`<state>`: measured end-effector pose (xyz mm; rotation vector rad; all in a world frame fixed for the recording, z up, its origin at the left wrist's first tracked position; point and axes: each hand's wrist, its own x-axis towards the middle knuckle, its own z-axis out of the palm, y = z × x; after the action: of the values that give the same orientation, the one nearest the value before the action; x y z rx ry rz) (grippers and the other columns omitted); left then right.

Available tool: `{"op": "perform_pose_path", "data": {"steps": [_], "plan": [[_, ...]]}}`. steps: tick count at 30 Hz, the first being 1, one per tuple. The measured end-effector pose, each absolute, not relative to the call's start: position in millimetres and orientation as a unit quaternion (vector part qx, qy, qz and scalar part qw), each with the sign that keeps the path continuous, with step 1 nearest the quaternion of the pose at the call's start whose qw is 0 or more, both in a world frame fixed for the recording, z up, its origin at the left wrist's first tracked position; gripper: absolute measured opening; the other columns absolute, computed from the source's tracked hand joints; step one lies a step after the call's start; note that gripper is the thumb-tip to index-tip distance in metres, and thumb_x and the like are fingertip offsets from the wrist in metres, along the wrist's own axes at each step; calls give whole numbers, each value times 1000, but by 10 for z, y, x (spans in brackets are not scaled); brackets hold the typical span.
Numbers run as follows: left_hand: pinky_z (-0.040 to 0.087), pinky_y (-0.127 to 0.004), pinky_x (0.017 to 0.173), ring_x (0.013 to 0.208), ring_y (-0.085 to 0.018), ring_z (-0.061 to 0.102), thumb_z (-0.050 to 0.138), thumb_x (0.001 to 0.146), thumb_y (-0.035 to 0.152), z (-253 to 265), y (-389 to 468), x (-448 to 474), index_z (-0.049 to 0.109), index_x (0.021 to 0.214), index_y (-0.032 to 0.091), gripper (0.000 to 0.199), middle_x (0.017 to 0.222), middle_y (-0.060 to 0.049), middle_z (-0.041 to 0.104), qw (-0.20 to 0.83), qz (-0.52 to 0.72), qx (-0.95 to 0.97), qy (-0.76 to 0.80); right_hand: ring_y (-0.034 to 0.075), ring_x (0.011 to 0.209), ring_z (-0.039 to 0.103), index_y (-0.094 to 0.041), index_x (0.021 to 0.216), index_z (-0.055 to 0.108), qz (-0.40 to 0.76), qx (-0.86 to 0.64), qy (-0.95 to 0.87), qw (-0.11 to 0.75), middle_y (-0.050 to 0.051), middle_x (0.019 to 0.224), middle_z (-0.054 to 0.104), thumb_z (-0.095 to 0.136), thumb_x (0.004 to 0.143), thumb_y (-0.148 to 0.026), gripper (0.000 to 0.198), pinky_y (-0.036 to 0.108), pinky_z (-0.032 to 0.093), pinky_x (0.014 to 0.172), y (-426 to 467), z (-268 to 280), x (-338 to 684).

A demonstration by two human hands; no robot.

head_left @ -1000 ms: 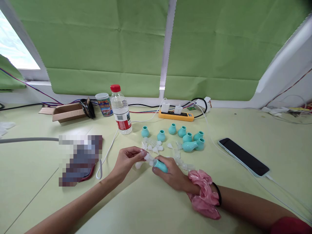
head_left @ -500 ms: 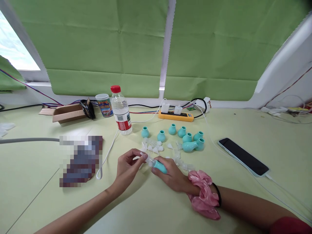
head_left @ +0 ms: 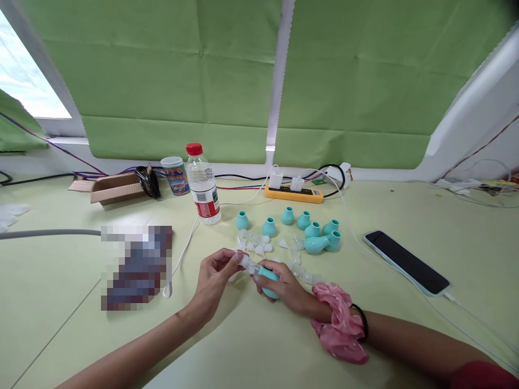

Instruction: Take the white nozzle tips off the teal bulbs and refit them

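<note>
My right hand [head_left: 286, 286] is wrapped round a teal squeeze bulb [head_left: 269, 282], whose mouth points up and left. A clear plastic tube [head_left: 252, 266] extends from that mouth. At the tube's far end, my left hand [head_left: 217, 275] pinches a small translucent white tip [head_left: 244, 260] between thumb and fingers; whether it is fully seated is unclear. Just beyond my hands lie loose white cone tips [head_left: 259, 249] and clear tube pieces [head_left: 310, 277]. Several more teal bulbs [head_left: 269, 227] stand behind them, and one bulb [head_left: 316, 245] lies on its side.
A red-capped bottle [head_left: 205, 189], a can [head_left: 175, 175] and an open cardboard box [head_left: 117, 189] stand at the back left. A yellow power strip [head_left: 294, 193] lies by the wall. A charging phone [head_left: 405, 262] is at right; a pixelated object [head_left: 138, 270] is at left.
My left fingers have closed further over the white tip, near the tube's end. My right hand has turned slightly, showing more of the bulb. The whole view has shifted a little.
</note>
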<state>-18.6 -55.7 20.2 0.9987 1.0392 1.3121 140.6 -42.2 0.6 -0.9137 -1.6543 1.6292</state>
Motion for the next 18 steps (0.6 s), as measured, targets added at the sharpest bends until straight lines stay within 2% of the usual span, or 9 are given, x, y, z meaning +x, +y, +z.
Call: {"op": "perform_pose_path", "data": {"steps": [7, 18], "plan": [[45, -29, 80, 80, -15, 57, 62, 71, 29, 225, -545, -165, 62, 77, 13, 17, 82, -4, 62, 621, 553, 397, 388, 4, 35, 41, -13, 77, 51, 693, -320, -567, 311, -4, 53, 50, 54, 74, -41, 28, 16, 28, 34, -373, 28, 1412], [48, -27, 77, 76, -15, 58, 64, 69, 30, 152, -562, -171, 62, 78, 13, 19, 76, -4, 64, 561, 566, 423, 432, 5, 35, 41, -13, 78, 50, 680, -323, -588, 294, -4, 53, 49, 52, 76, -43, 30, 16, 28, 34, -369, 28, 1402]]}}
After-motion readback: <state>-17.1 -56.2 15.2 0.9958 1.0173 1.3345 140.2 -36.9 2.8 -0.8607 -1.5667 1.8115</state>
